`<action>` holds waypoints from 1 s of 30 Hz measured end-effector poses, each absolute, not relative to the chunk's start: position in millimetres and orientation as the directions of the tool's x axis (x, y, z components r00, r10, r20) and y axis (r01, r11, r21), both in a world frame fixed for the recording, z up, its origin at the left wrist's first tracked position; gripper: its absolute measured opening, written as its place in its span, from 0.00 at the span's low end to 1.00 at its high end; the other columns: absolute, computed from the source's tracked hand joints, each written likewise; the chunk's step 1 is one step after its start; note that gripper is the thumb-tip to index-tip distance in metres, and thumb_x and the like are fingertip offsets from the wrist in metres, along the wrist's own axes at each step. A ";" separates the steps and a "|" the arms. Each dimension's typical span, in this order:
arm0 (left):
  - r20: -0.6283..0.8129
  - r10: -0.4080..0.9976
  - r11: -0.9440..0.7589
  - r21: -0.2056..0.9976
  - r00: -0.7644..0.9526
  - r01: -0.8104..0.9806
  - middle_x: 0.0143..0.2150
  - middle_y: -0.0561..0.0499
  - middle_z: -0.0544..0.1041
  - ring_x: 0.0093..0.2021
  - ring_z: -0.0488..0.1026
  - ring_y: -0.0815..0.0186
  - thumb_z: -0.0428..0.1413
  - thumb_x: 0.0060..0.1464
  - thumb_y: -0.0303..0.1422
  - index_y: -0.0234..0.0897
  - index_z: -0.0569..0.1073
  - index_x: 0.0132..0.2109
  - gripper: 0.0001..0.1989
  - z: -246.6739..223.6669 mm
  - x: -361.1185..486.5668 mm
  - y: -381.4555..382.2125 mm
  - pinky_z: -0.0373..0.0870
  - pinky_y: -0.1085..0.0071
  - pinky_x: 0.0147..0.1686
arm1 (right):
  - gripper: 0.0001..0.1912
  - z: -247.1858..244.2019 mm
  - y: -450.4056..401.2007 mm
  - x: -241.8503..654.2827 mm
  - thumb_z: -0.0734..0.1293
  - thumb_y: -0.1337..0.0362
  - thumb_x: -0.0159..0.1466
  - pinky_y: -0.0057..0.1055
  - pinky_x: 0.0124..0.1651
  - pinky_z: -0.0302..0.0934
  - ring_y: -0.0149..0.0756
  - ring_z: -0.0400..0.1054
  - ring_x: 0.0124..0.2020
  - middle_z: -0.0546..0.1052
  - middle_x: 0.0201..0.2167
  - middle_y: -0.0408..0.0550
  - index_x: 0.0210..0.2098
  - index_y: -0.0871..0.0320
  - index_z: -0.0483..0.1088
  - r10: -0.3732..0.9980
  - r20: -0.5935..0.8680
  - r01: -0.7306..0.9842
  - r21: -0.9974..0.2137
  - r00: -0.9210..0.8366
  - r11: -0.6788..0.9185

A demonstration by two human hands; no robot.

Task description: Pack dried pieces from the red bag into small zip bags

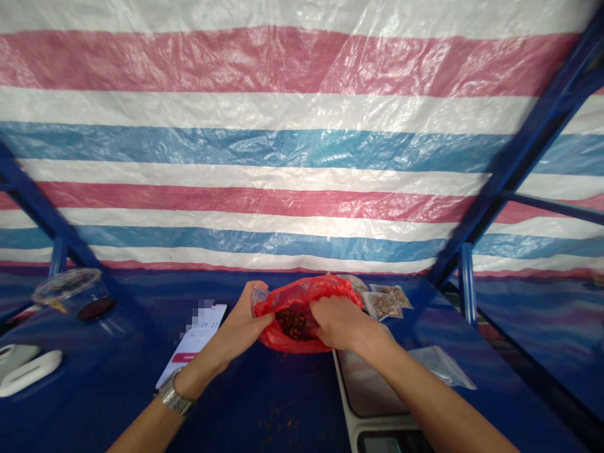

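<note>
A red plastic bag (296, 345) with its mouth spread holds dark reddish-brown dried pieces (291, 323). On its left rim, my left hand (246, 324) is closed, the thumb on the near side and the fingers behind. My right hand (337, 322) reaches into the bag from the right with curled fingers at the pieces; whatever lies between the fingertips is hidden. Below my right forearm sits a digital kitchen scale (368, 385), partly covered by the arm. Small clear bags of light brown dried bits (384, 304) lie just beyond my right hand.
A phone (198, 343) with a lit screen lies left of my left forearm. Farther left are a clear round tub (70, 292) and a white oval object (31, 372). An unfilled clear bag (442, 366) lies at right. Blue metal bars (514, 163) frame the striped tarp (283, 145).
</note>
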State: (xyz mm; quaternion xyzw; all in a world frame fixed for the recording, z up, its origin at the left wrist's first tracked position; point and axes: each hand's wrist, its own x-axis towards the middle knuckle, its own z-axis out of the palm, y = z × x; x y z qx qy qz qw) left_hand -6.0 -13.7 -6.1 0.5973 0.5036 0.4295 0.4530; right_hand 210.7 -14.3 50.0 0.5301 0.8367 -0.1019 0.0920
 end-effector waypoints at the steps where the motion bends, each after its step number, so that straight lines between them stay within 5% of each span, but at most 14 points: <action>1: 0.064 0.985 -0.103 0.964 0.161 0.244 0.38 0.55 0.77 0.36 0.77 0.63 0.62 0.52 0.33 0.40 0.64 0.54 0.24 -8.0 -7.7 -13.1 0.76 0.67 0.37 | 0.15 49.4 -14.0 210.6 0.70 0.67 0.65 0.40 0.47 0.71 0.59 0.79 0.50 0.83 0.49 0.68 0.50 0.67 0.79 0.869 -0.259 0.906 -0.072 -0.422 0.418; 7: 0.126 0.969 -0.182 0.946 0.212 0.267 0.40 0.52 0.79 0.39 0.78 0.62 0.59 0.56 0.33 0.40 0.69 0.50 0.15 -6.6 -6.2 -10.3 0.76 0.66 0.40 | 0.20 47.9 -14.2 207.4 0.65 0.77 0.65 0.38 0.49 0.69 0.55 0.78 0.53 0.80 0.54 0.67 0.55 0.67 0.77 0.852 -0.226 0.880 -0.071 -0.472 0.469; 13: 0.317 0.937 -0.345 0.908 0.149 0.238 0.46 0.46 0.80 0.51 0.79 0.56 0.63 0.53 0.35 0.39 0.74 0.44 0.12 12.7 -1.1 -12.6 0.75 0.61 0.53 | 0.16 47.3 -15.9 208.2 0.69 0.71 0.64 0.38 0.44 0.71 0.57 0.80 0.47 0.83 0.47 0.68 0.50 0.68 0.80 0.862 -0.253 0.897 -0.071 -0.439 0.436; 17: 0.201 0.937 -0.264 0.943 0.286 0.202 0.50 0.46 0.81 0.50 0.80 0.56 0.63 0.58 0.37 0.42 0.71 0.56 0.21 7.9 -2.7 -18.5 0.77 0.59 0.53 | 0.17 47.9 -16.3 207.2 0.70 0.64 0.66 0.39 0.44 0.71 0.59 0.80 0.48 0.83 0.49 0.69 0.51 0.68 0.80 0.872 -0.262 0.909 -0.065 -0.413 0.411; 22: 0.148 0.907 -0.249 0.943 0.394 0.221 0.60 0.44 0.78 0.59 0.76 0.55 0.59 0.63 0.36 0.42 0.72 0.60 0.20 -9.5 -0.3 -19.1 0.72 0.57 0.61 | 0.18 45.6 -15.7 204.6 0.68 0.71 0.67 0.38 0.47 0.70 0.57 0.79 0.51 0.81 0.53 0.67 0.56 0.67 0.76 0.861 -0.238 0.892 -0.073 -0.449 0.445; 30: -0.029 0.968 0.030 1.000 0.250 0.003 0.58 0.44 0.79 0.55 0.78 0.53 0.63 0.59 0.40 0.39 0.73 0.58 0.22 -2.2 14.0 -24.0 0.72 0.58 0.58 | 0.18 42.0 -13.1 204.8 0.65 0.75 0.65 0.39 0.47 0.69 0.54 0.79 0.49 0.83 0.49 0.62 0.54 0.63 0.76 0.824 -0.169 0.842 -0.102 -0.540 0.530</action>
